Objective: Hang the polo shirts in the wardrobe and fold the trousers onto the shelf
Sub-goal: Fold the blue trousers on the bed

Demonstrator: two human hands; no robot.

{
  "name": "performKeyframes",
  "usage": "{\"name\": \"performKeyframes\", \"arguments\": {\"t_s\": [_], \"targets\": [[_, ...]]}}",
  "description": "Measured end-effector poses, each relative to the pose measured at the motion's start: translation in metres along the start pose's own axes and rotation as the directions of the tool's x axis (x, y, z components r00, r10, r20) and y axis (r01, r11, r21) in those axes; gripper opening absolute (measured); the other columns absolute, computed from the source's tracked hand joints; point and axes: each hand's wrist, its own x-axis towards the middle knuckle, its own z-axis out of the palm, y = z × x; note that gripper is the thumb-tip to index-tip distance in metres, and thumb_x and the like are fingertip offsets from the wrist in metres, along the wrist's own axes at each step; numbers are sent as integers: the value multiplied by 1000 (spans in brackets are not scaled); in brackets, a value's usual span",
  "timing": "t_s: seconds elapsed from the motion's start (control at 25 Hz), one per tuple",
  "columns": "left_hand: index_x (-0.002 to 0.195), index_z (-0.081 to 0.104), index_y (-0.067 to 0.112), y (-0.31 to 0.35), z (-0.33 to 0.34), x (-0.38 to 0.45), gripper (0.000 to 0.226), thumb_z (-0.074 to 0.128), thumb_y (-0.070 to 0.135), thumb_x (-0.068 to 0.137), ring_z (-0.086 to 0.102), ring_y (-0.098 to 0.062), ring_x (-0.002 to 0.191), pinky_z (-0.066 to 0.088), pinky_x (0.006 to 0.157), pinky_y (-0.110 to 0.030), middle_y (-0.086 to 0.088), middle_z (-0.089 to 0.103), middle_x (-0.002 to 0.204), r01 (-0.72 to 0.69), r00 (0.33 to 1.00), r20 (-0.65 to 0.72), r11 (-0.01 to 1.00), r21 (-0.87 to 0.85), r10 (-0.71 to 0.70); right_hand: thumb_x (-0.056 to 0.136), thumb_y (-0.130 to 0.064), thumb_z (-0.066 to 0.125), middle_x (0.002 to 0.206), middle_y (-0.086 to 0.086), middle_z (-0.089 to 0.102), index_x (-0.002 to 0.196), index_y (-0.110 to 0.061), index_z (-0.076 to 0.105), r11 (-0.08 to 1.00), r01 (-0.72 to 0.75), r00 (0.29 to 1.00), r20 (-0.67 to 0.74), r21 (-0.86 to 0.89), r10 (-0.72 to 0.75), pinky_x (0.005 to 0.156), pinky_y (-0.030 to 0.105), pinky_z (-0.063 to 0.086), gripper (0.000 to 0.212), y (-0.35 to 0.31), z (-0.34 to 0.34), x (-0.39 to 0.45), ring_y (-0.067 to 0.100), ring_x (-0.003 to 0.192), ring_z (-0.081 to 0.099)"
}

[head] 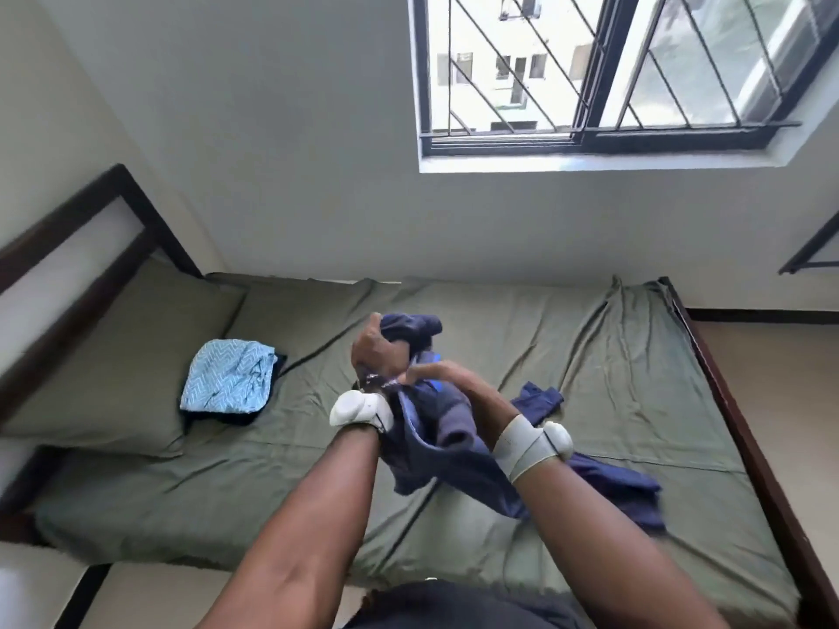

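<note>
Both our hands, left and right, clutch the navy garment above the bed; next we need it shaken out.

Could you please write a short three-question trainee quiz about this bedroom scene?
1. True or false: both the left hand and the right hand grip the dark navy blue garment.
2. Where does the light blue zigzag-patterned folded cloth lie?
A. on the window sill
B. on the olive-green pillow
C. on the floor
3. Fill in: the navy garment's lower end trails onto the olive-green ____.

Key:
1. True
2. B
3. bedsheet
</note>
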Motion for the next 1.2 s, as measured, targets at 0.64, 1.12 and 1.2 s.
{"name": "performKeyframes", "arguments": {"t_s": [0.64,1.12,1.2], "targets": [[111,70,17,-113,-114,88,41,82,7,72,66,-13,89,53,86,-29,-3,74,100,230,656,751,930,-286,68,95,-8,55,73,11,57,83,-3,58,899,437,523,-816,7,-248,54,21,52,13,-37,-50,49,16,62,61],[91,76,12,-3,-78,87,25,65,12,68,67,-23,88,51,92,-48,-15,74,95,-20,534,801,951,-310,272,71,-34,71,112,-14,64,127,-36,59,508,-6,832,-286,-861,-476,99,35,42,57,14,-2,66,13,112,59],[89,75,9,5,-78,89,22,65,9,68,65,-23,86,50,92,-50,-17,73,92,28,563,777,932,-360,283,78,-39,65,110,-14,69,117,-34,64,364,-73,793,-275,-929,-544,100,39,38,39,23,-3,73,13,106,61]]}}
